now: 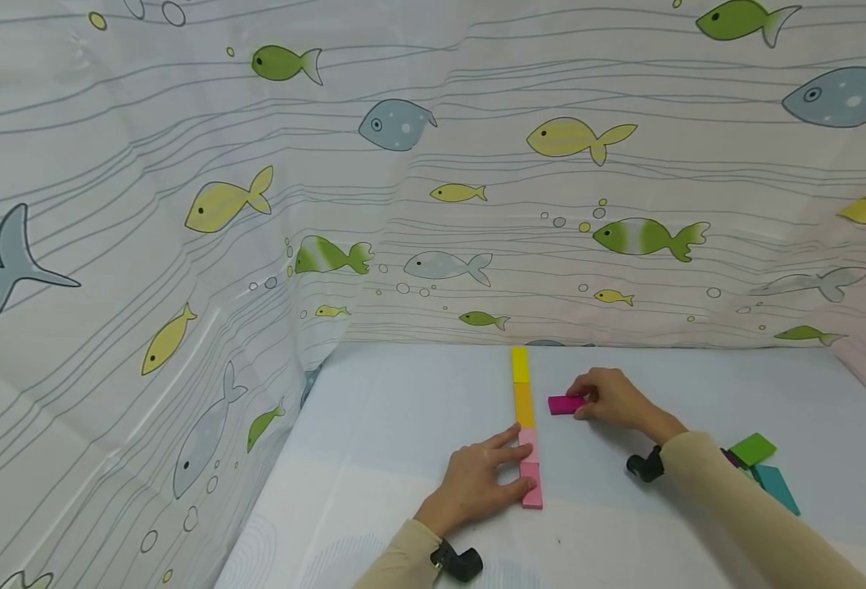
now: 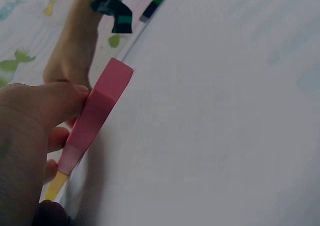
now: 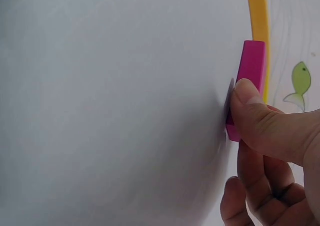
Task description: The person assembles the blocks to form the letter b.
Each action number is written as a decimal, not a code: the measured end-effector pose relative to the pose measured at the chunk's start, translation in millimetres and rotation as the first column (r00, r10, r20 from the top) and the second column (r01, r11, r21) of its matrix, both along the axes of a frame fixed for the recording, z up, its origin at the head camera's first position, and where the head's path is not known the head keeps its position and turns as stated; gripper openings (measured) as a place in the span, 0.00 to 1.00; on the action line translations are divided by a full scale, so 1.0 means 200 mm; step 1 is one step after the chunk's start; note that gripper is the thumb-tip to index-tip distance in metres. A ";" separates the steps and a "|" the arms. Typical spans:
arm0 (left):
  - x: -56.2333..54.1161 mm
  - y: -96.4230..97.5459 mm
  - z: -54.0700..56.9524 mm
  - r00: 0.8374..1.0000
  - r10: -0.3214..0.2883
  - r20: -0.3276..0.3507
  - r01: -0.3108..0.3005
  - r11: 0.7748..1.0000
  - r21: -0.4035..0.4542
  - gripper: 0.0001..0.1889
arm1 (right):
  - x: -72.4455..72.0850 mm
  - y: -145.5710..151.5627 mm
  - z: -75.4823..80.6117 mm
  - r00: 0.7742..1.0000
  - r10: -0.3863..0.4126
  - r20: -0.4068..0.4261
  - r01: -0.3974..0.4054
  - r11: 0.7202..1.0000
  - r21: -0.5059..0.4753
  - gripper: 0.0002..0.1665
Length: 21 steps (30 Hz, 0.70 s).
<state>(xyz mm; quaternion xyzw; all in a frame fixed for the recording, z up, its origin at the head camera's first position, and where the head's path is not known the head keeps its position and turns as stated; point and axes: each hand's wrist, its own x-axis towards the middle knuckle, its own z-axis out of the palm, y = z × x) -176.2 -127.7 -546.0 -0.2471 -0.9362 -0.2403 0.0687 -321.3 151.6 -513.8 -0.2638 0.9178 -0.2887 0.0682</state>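
Flat blocks lie end to end in a straight row on the pale table: a yellow block (image 1: 520, 365) at the far end, an orange block (image 1: 524, 405), then a pink block (image 1: 527, 437) and another pink block (image 1: 533, 498) nearest me. My left hand (image 1: 473, 484) rests at the row's left side, fingers spread, fingertips and thumb touching the pink blocks. Just right of the row, my right hand (image 1: 613, 399) pinches a magenta block (image 3: 254, 60) between thumb and fingers. In the head view this block lies crosswise, its free end pointing at the orange block, with a gap between.
At the right, partly behind my right forearm, lie loose blocks: a green block (image 1: 754, 449), a teal block (image 1: 778, 489) and a dark purple one. A fish-patterned cloth (image 1: 521, 278) hangs behind the table's far edge and along its left side.
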 end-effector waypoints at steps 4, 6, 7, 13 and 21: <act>0.00 0.00 0.00 1.000 -0.001 0.009 0.001 1.000 0.001 0.26 | 0.01 -0.02 0.01 1.000 -0.002 0.014 0.002 1.000 -0.003 0.18; 0.00 0.00 0.00 1.000 -0.002 0.013 0.002 1.000 0.003 0.26 | 0.00 -0.03 0.00 1.000 -0.001 0.017 0.001 1.000 -0.003 0.18; 0.00 0.00 0.00 1.000 -0.002 0.013 0.002 1.000 0.004 0.25 | 0.00 -0.04 0.00 1.000 0.001 0.017 -0.001 1.000 -0.004 0.18; 0.00 0.00 0.01 1.000 -0.004 0.007 0.004 1.000 0.009 0.25 | 0.00 -0.05 -0.02 1.000 0.023 0.006 -0.023 1.000 -0.010 0.17; 0.00 0.00 0.00 1.000 -0.002 -0.011 0.002 1.000 0.013 0.25 | 0.01 -0.07 -0.02 0.999 0.044 -0.018 -0.045 0.998 -0.033 0.17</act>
